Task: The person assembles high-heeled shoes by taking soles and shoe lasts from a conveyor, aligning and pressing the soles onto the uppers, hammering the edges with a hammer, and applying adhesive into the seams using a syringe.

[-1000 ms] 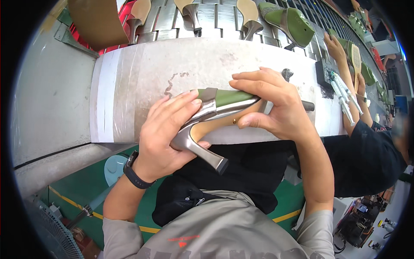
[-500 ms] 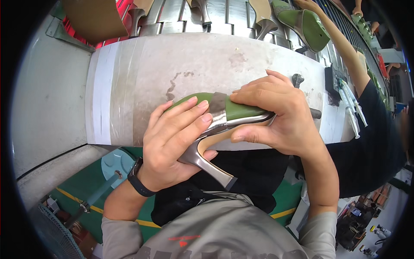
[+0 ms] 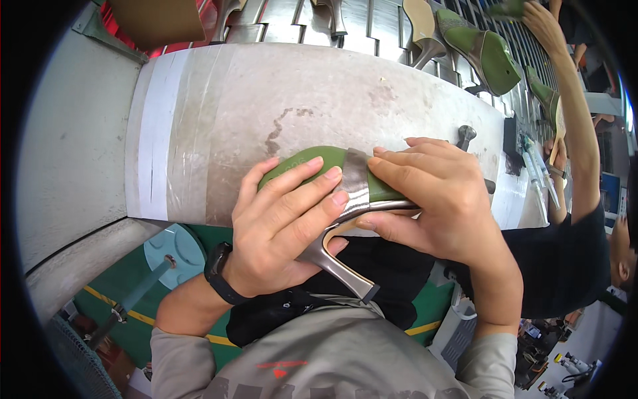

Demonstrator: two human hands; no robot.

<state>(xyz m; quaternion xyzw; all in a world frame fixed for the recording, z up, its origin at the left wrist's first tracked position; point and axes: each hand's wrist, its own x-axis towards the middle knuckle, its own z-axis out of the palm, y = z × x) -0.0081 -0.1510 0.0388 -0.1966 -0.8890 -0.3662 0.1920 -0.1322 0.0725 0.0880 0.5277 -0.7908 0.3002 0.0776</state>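
I hold a high-heeled shoe (image 3: 345, 174) with a green last inside, a silver upper and a thin metallic heel that points down toward my lap. My left hand (image 3: 282, 226) wraps the rear of the shoe, fingers lying over the green top and the silver band. My right hand (image 3: 435, 199) grips the front part from the right, fingers pressing on the silver band. The shoe rests at the near edge of a worn grey worktable (image 3: 279, 106).
Several more heeled shoes (image 3: 485, 50) stand on a metal conveyor (image 3: 372, 23) behind the table. A person in a dark top (image 3: 565, 266) works at my right, arm raised. Small tools (image 3: 531, 166) lie at the table's right end. A teal stool base (image 3: 174, 249) stands below.
The shoe has turned so the green top faces up and sits closer to me. My left fingers moved over its top; the heel swung lower.
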